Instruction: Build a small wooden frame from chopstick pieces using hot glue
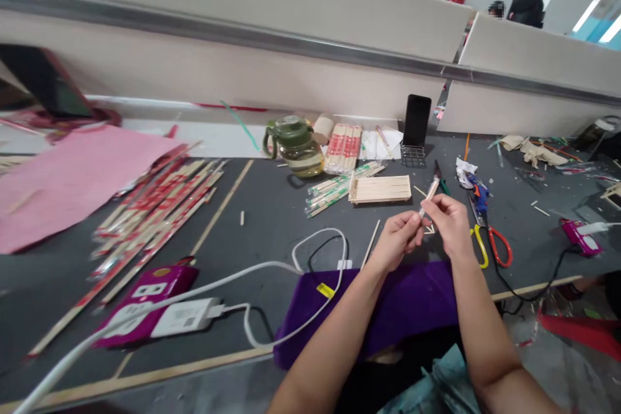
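Over the front of the desk, my left hand (402,236) and my right hand (449,217) are closed on a short pair of pale wooden chopsticks (431,191), which appears to have a clear wrapper. The piece tilts up and to the right; its lower end is hidden by my fingers. Just beyond the hands sits a small rack-like structure of wooden sticks (381,189). Pliers with dark green handles (439,174) lie behind my right hand. A loose stick (370,242) rests left of my left hand, and a purple cloth (412,294) spreads beneath my forearms.
Wrapped chopsticks (150,213) cover the left side near pink paper (87,174). A green-lidded jug (295,145) and a phone on a stand (416,119) stand at the back. Scissors (499,247) and a blue glue gun (479,197) lie right. A white cable (242,268) crosses the front.
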